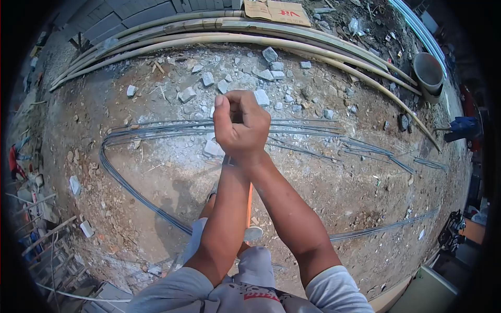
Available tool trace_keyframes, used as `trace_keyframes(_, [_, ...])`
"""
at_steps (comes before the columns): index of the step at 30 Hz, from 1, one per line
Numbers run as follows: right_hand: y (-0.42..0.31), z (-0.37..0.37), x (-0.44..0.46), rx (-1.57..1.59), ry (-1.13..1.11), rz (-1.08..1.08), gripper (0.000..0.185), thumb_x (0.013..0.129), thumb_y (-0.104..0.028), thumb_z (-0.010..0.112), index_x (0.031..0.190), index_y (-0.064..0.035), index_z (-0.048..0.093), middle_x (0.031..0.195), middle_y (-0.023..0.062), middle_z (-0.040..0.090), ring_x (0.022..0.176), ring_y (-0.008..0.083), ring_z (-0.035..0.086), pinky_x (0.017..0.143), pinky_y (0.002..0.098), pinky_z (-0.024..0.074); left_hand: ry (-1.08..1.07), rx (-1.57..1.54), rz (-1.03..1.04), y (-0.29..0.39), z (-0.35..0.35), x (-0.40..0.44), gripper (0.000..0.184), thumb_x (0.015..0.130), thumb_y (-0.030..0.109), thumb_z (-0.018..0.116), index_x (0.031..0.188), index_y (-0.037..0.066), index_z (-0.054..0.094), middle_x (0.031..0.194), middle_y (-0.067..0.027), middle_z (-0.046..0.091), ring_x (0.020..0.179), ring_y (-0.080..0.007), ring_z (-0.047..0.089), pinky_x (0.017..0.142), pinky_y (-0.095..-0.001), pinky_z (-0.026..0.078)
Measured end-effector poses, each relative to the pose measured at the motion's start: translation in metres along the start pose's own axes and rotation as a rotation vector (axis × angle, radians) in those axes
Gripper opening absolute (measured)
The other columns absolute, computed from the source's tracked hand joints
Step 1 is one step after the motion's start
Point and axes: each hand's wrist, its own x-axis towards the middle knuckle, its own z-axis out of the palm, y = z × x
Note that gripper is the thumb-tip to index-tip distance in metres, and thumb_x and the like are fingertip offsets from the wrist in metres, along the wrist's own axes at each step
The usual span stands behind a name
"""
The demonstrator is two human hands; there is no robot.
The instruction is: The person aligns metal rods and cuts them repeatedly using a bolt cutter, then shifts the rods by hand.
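Note:
At the end of the right forearm, my right hand (242,121) is raised over the ground in the middle of the view, its fingers curled round and its thumb at the left. What it grips, if anything, is hidden. My left forearm (227,208) runs up to meet the right wrist, and my left hand is hidden there. Between the forearms shows a narrow orange object (250,206), with a round grey disc (253,233) near its lower end. Thin metal rods (172,127) lie on the ground beneath and beyond the hand, bent in a loop at the left.
Long poles (209,38) curve across the far side, with flattened cardboard (276,12) on them. Broken stones (207,79) are scattered before them. A bucket (429,72) stands at the far right. More rods (383,227) lie at the lower right, and wooden sticks (49,237) at the left.

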Motion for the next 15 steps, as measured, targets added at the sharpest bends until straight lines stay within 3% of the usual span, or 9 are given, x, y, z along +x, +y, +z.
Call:
trace_keyframes(4, [0.034,0.037,0.062,-0.119,0.004,0.083,0.014,0.088,-0.012,0.071,0.087,-0.0009,0.063,0.062,0.0026,0.061,0.053,0.0041,0.054,0.049,0.0204,0.0407,-0.094,0.172,0.07,0.033,0.034,0.057,0.04,0.097,0.044,0.056,0.116,0.009,0.056,0.086,0.0007,0.059,0.075,-0.0113,0.06,0.071,-0.0287,0.052])
trace_keyframes(6, [0.045,0.03,0.043,-0.038,0.114,-0.069,0.013,0.086,-0.01,0.072,0.09,-0.0026,0.062,0.061,0.0038,0.06,0.049,0.0092,0.055,0.049,0.0252,0.0432,-0.116,0.293,0.053,0.029,0.017,0.04,0.044,0.096,0.048,0.056,0.116,0.009,0.057,0.089,0.0,0.061,0.078,-0.0123,0.062,0.072,-0.0296,0.052])
trace_keyframes(9, [0.063,-0.01,0.018,-0.073,0.229,0.087,0.017,0.087,-0.009,0.072,0.095,-0.001,0.059,0.07,0.0019,0.059,0.06,0.0067,0.055,0.055,0.024,0.0453,-0.062,0.761,0.04,0.027,-0.035,-0.02,0.049,0.095,0.053,0.057,0.117,0.01,0.058,0.093,-0.001,0.063,0.082,-0.0137,0.064,0.073,-0.031,0.053])
trace_keyframes(10, [0.093,-0.023,-0.002,-0.083,0.259,0.13,0.019,0.088,-0.008,0.072,0.098,-0.0004,0.058,0.072,0.0018,0.058,0.064,0.0064,0.055,0.058,0.024,0.046,0.032,0.955,-0.017,0.038,-0.06,-0.028,0.051,0.095,0.055,0.057,0.117,0.01,0.058,0.095,-0.0013,0.064,0.083,-0.0142,0.065,0.074,-0.0315,0.053])
trace_keyframes(12, [0.136,-0.031,-0.045,0.021,0.238,0.269,0.023,0.089,-0.009,0.071,0.102,-0.0002,0.054,0.073,0.0029,0.058,0.065,0.0078,0.055,0.061,0.0246,0.0475,0.256,1.341,-0.131,0.088,-0.123,-0.013,0.039,0.096,0.042,0.061,0.116,0.009,0.058,0.086,-0.0015,0.065,0.068,-0.0125,0.065,0.063,-0.028,0.054])
trace_keyframes(14, [0.169,-0.043,-0.073,0.102,0.168,0.332,0.026,0.091,-0.012,0.069,0.106,0.0003,0.05,0.073,0.0051,0.057,0.063,0.0104,0.055,0.061,0.0264,0.0489,0.48,1.427,-0.093,0.168,-0.236,0.03,0.042,0.092,0.043,0.067,0.111,0.007,0.063,0.087,-0.0031,0.066,0.072,-0.0148,0.068,0.064,-0.026,0.054])
trace_keyframes(15, [0.168,-0.037,-0.072,0.101,0.149,0.308,0.029,0.092,-0.017,0.069,0.106,0.0002,0.05,0.074,0.0059,0.057,0.063,0.0121,0.056,0.061,0.0282,0.0498,0.573,1.59,0.023,0.201,-0.252,0.04,0.046,0.089,0.045,0.069,0.112,0.005,0.063,0.089,-0.0053,0.068,0.074,-0.0169,0.068,0.065,-0.028,0.054])
